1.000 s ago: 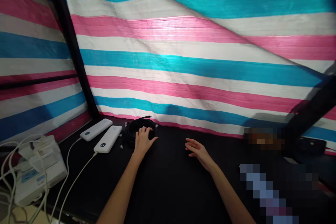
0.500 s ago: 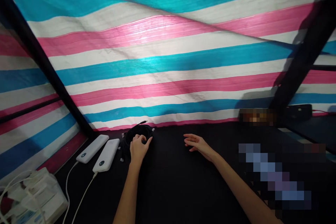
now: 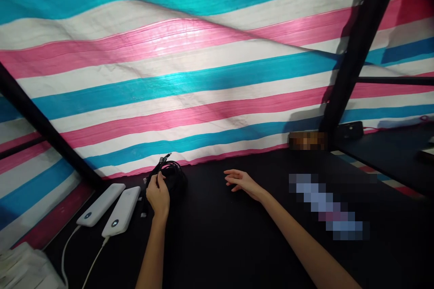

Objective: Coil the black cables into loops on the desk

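A coiled bundle of black cables lies on the black table near the striped sheet, with several connector ends sticking out. My left hand is at the bundle's left side, its thumb and fingers closed on black cable. Cable ends stand up just above those fingertips. The exact spot of the grip is partly hidden by the hand. My right hand hovers over the table to the right of the bundle, fingers loosely stretched and apart, holding nothing.
Two white power banks with white cords lie left of my left hand. White plastic packaging sits at the lower left corner. A pixelated long item lies at right. A dark box-like device is at the far right.
The view has turned right. My left hand has shifted to the bundle's left side and closed on cable; the cable ends have risen. My right hand stays open.
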The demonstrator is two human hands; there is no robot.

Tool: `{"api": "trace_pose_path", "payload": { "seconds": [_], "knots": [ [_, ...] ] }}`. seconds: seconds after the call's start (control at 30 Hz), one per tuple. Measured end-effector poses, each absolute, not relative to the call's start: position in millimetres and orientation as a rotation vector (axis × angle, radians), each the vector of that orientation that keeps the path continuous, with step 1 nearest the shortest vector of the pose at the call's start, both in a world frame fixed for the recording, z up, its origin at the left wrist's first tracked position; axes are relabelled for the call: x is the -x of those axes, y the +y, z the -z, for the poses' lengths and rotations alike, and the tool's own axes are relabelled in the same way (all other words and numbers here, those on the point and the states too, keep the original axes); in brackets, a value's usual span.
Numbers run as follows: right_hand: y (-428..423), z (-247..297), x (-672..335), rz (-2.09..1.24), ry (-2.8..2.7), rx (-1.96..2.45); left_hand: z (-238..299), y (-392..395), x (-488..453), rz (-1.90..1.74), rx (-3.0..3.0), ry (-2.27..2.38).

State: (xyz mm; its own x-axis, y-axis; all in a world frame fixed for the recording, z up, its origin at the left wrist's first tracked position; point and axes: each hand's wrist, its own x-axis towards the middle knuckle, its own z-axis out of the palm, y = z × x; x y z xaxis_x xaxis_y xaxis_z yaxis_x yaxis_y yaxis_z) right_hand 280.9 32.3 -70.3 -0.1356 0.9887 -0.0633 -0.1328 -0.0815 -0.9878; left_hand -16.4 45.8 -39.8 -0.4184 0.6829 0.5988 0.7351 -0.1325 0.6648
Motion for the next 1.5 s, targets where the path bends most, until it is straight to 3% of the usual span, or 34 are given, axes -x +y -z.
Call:
{"api": "trace_pose_path", "payload": {
  "seconds": [0.1, 0.17, 0.53, 0.83, 1.0, 1.2, 1.37, 1.5],
  "knots": [
    [35, 73, -281, -1.429, -1.163, 1.111, 33, 41, 12, 2.015, 1.332, -1.825],
    [36, 74, -281, -1.432, -1.158, 1.127, 29, 37, 11, 2.089, 1.252, -1.698],
    [38, 71, -279, -1.51, -0.976, 1.059, 33, 17, -33, 1.717, 1.847, -0.905],
    [51, 77, -287, -1.643, -0.797, 1.04, 47, -10, -83, 1.405, 2.56, -0.583],
    [47, 81, -287, -1.565, -1.039, 1.053, 44, -12, -84, 1.389, 2.883, -0.828],
    [45, 86, -284, -1.346, -1.225, 1.094, 37, 3, -75, 1.65, 3.122, -1.341],
    [40, 80, -281, -1.2, -1.43, 1.157, 63, 19, -72, 1.286, 2.657, -1.934],
    [36, 80, -276, -1.104, -1.558, 1.187, 83, 23, -72, 1.003, 2.602, -2.131]
  ]
}}
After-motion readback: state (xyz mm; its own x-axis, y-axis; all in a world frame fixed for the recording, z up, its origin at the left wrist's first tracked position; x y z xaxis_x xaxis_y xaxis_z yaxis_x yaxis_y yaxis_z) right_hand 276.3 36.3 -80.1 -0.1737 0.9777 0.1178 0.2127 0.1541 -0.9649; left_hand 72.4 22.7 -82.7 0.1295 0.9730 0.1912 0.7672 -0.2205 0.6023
